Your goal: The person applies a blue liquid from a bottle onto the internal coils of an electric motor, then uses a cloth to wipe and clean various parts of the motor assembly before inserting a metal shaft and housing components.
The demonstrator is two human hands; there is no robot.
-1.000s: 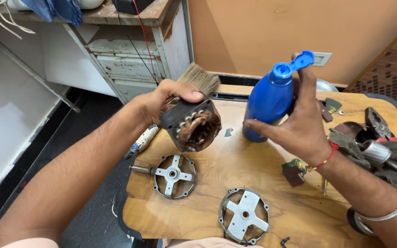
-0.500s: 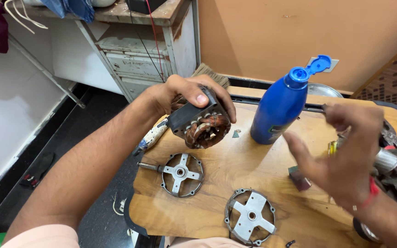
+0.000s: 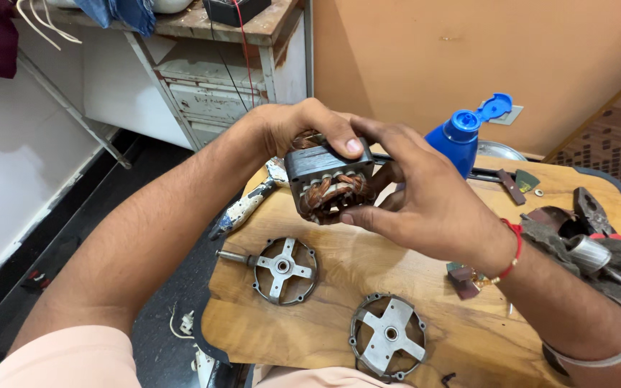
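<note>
My left hand grips a dark motor stator with copper windings from above, thumb on its top edge. My right hand wraps around the stator's right side and underside, fingers touching the windings. The stator is held in the air above a wooden table. A blue squeeze bottle with its flip cap open stands on the table just behind my right hand.
Two round metal end covers lie on the table, one with a shaft and one nearer me. A paint-stained brush handle lies at the left edge. Pliers and tools sit at right. A worn cabinet stands behind.
My right hand let go of the blue bottle, left it standing on the table, and came over to grasp the stator beside my left hand.
</note>
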